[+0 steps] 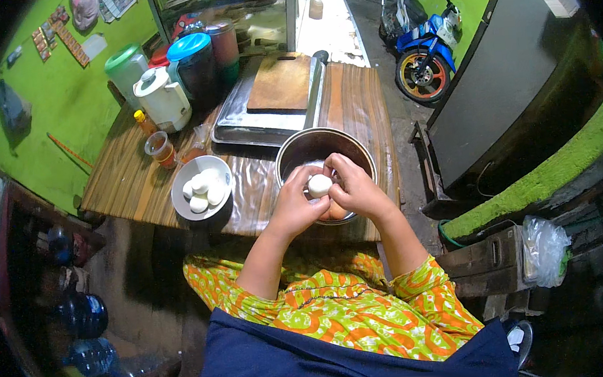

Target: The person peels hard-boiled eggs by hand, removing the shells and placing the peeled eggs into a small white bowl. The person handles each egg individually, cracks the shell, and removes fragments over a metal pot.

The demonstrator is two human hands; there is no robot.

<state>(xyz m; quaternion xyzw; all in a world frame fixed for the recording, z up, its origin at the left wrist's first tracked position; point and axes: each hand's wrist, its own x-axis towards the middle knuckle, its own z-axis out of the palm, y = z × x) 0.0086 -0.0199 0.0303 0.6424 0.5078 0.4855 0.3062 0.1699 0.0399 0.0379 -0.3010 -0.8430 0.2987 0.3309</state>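
A white egg (320, 185), mostly bare of shell, is held between my two hands over a round metal pot (290, 149). My left hand (295, 202) closes on it from the left. From the right, the fingers of my right hand (352, 188) curl round its other side. Beneath my hands, brown-shelled eggs (336, 211) show in part inside the pot; the rest of its contents is hidden. Left of the pot, a white bowl (181, 203) holds several peeled white eggs (200, 184).
A knife (315, 92) and wooden cutting board (279, 84) lie on an upturned metal tray (239, 115) behind the pot. Farther left stand a white jug (162, 104), a blue-lidded pitcher (193, 69) and a plastic cup (162, 151). A blue motorcycle (425, 47) is parked beyond the wooden table (119, 171).
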